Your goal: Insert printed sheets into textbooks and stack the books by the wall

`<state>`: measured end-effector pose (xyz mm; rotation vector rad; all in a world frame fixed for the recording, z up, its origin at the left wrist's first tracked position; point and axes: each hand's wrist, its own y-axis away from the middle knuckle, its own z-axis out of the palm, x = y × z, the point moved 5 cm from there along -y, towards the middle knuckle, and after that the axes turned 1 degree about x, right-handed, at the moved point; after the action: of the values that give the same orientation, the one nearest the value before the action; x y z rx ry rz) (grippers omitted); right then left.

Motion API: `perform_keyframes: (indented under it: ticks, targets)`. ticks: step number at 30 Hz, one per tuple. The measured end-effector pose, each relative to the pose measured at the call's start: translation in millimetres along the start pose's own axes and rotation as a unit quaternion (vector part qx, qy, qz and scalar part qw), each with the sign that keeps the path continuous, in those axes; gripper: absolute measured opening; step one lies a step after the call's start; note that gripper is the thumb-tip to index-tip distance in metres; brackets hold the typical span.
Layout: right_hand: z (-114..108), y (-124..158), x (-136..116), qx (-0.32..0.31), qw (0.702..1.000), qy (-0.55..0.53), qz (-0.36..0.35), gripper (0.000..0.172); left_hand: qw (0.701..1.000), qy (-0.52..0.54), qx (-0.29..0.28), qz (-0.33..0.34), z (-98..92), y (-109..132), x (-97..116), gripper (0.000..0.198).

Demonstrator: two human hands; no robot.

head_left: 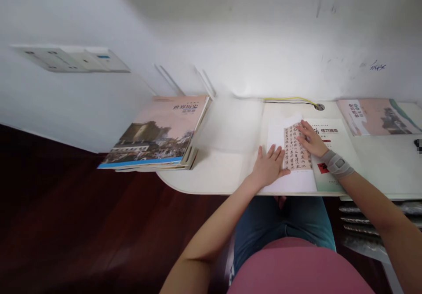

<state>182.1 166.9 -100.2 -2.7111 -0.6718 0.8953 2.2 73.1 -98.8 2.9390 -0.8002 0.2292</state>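
Head: book stack (156, 131) left of booklet (296, 158)

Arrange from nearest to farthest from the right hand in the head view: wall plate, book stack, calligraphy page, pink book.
1. Calligraphy page: under the right hand
2. Pink book: right
3. Book stack: left
4. Wall plate: upper left

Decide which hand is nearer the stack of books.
Left. The left hand is on the white page, to the right of the stack of books; the right hand is farther right, at the printed panel.
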Motion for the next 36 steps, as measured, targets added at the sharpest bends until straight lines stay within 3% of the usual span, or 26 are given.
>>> perform_keyframes:
  ticks: [7,15,19,23,29,36]
  targets:
    - [3,0,-2,-0.035,0.998,0.005,-0.043,0.053,1.000,-0.004,-0.009,-0.008,-0.1,11,1,0.069]
    - [5,1,-4,-0.043,0.997,0.016,-0.058,0.061,0.999,-0.016,-0.013,-0.034,-10.3,11,-16,0.060]
    - [9,2,-2,-0.058,0.995,0.016,-0.079,0.063,1.000,-0.018,-0.011,0.001,-15.5,15,-2,0.059]
    - [10,2,2,-0.033,0.996,0.002,-0.085,0.069,0.999,-0.033,-0.022,0.031,-11.7,17,13,0.071]
    - [13,3,1,-0.053,0.994,0.020,-0.091,0.075,0.998,-0.053,-0.030,0.010,-2.6,22,7,0.070]
    - [17,5,-2,-0.092,0.990,0.061,-0.090,0.074,0.998,-0.059,-0.036,-0.003,-6.6,27,0,0.070]
